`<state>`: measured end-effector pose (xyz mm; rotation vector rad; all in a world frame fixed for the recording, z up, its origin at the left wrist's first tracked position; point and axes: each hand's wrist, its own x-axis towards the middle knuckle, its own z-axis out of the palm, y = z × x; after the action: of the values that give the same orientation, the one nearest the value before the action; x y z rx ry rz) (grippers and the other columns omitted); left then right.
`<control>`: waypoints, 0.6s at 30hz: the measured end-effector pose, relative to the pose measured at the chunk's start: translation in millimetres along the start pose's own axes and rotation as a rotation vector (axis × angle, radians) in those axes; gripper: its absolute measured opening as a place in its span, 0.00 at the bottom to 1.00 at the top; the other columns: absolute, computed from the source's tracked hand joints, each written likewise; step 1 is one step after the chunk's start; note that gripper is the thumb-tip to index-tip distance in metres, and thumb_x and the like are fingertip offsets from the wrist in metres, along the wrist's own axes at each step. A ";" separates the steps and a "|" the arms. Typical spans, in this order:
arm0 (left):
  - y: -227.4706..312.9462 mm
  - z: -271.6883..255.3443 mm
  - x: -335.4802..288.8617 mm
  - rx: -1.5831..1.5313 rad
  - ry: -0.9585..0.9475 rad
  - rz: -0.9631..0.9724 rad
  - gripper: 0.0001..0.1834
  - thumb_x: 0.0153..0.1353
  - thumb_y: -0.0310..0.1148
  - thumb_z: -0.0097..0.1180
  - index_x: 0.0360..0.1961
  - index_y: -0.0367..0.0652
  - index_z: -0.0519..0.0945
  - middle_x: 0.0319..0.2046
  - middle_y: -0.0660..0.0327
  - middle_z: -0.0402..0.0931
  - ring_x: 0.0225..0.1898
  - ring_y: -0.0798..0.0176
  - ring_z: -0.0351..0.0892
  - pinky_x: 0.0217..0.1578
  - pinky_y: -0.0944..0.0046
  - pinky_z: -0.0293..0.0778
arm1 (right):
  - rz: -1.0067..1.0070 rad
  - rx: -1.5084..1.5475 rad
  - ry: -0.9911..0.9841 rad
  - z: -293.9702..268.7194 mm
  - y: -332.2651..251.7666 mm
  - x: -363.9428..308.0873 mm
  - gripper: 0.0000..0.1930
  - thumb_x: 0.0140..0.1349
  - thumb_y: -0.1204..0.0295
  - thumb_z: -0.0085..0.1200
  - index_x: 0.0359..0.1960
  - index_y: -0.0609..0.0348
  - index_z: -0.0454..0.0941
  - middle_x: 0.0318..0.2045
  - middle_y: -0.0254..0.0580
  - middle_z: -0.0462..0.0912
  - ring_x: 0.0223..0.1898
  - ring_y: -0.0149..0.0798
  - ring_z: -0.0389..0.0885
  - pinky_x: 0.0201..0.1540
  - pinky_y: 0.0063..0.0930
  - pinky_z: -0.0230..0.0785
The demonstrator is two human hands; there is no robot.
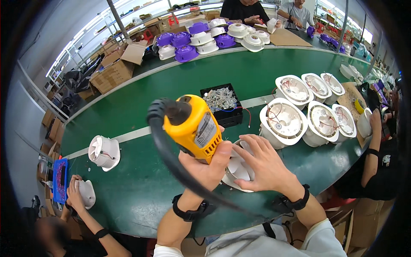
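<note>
My left hand (205,165) grips the yellow screwdriver (195,126) tight. My right hand (263,165) lies flat and open on the white fan part (239,171), at six o'clock. The tip could slip and poke my fingers.

Six white fan housings (283,121) clustered right, four purple housings (186,53) far back, one yellow power screwdriver (195,126), one black screw box (222,104).

a single head-worn fisheye view looks steeply down from close above the green table (128,188), edges bending toward the rim.
</note>
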<state>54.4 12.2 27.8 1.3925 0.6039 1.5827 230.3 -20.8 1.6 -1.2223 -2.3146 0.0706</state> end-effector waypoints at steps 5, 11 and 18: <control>18.5 -4.1 -0.7 -0.231 0.053 0.064 0.16 0.60 0.29 0.59 0.45 0.32 0.71 0.17 0.65 0.70 0.17 0.72 0.70 0.18 0.72 0.67 | -0.009 0.009 0.009 2.4 2.3 -1.6 0.37 0.46 0.51 0.61 0.56 0.61 0.70 0.55 0.57 0.66 0.59 0.57 0.64 0.63 0.49 0.56; -3.6 -4.9 -0.9 0.046 0.063 0.025 0.21 0.62 0.39 0.60 0.45 0.33 0.69 0.17 0.61 0.70 0.15 0.68 0.70 0.17 0.69 0.68 | -0.025 0.002 -0.002 -0.5 -0.2 0.9 0.37 0.46 0.51 0.61 0.56 0.61 0.70 0.55 0.57 0.66 0.59 0.57 0.64 0.63 0.50 0.55; 21.9 -0.3 -1.0 -0.093 0.021 0.004 0.24 0.62 0.43 0.60 0.46 0.34 0.67 0.18 0.61 0.70 0.14 0.67 0.69 0.16 0.68 0.68 | -0.025 0.009 -0.006 -0.9 4.4 -1.1 0.37 0.46 0.51 0.60 0.56 0.61 0.70 0.55 0.57 0.66 0.59 0.57 0.64 0.63 0.50 0.56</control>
<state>47.3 1.3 45.4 1.3110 0.5333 1.6102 234.5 -19.2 0.8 -1.1904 -2.3314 0.0767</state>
